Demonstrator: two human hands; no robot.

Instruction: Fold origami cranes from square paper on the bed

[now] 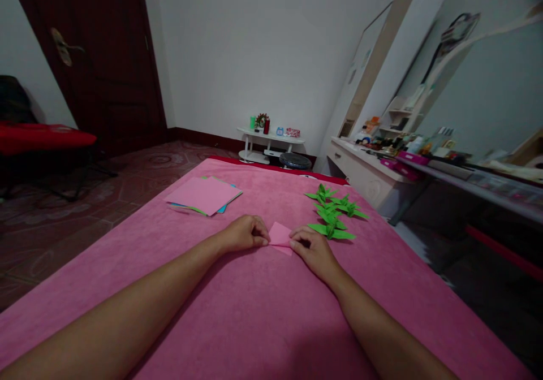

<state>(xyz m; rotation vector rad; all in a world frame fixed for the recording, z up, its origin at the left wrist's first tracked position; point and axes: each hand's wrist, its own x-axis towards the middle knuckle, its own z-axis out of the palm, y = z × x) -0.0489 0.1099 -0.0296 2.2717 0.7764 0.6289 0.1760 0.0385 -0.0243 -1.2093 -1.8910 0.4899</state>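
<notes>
A small piece of folded pink paper (280, 235) lies on the pink cloth (254, 312) between my hands. My left hand (246, 234) pinches its left edge with thumb and fingers closed. On the opposite side, my right hand (311, 248) grips the right edge, thumb below and fingers on top. A crease runs across the paper, with a small flap showing under it. Several green folded paper figures (331, 216) with pointed tips lie just beyond my right hand.
Square coloured sheets (203, 195), pink on top, are stacked to the left. A low white stand (271, 137) with small items is by the far wall. A crowded dressing table (365, 165) runs along the right. A red chair (42, 139) and a dark door (93, 57) are at left.
</notes>
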